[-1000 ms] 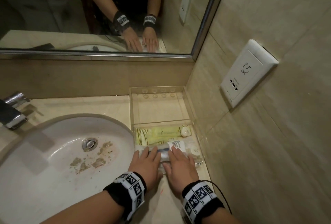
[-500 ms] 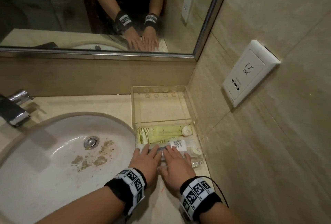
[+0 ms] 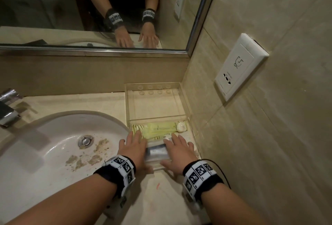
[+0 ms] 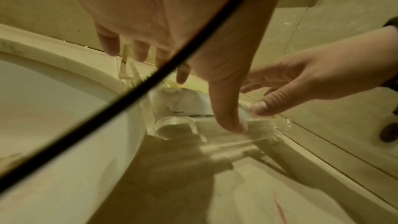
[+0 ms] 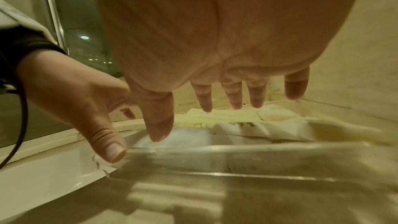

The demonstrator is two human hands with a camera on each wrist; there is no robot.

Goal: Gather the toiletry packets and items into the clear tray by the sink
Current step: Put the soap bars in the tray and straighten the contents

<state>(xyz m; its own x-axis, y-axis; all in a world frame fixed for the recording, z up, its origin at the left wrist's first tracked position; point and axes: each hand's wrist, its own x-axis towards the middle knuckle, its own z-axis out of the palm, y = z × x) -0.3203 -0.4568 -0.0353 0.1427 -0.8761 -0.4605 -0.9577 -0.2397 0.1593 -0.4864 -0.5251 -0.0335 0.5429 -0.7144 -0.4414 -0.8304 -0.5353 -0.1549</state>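
The clear tray [image 3: 185, 102] stands between the sink and the right wall. Its far compartment is bare. In the near compartment lie yellow packets [image 3: 158, 128], a white round-capped item [image 3: 181, 126], a white barcoded packet [image 3: 168, 137] and a silvery packet [image 3: 157, 151]. My left hand [image 3: 133, 145] and right hand [image 3: 177, 150] lie flat over this compartment, fingers straight, either side of the silvery packet. In the left wrist view the left hand [image 4: 208, 101] has its thumb on the tray's near rim [image 4: 264, 125]. In the right wrist view the right hand [image 5: 183, 118] hovers over the packets.
A white sink [image 3: 53, 144] with brown stains lies left of the tray, with a chrome faucet [image 3: 8, 111] at the far left. The tiled wall at the right bears a white socket [image 3: 239, 66]. A mirror [image 3: 53, 9] runs along the back.
My hands, which lay side by side, have drawn a little apart, and the silvery packet now shows between them. The view has shifted slightly.
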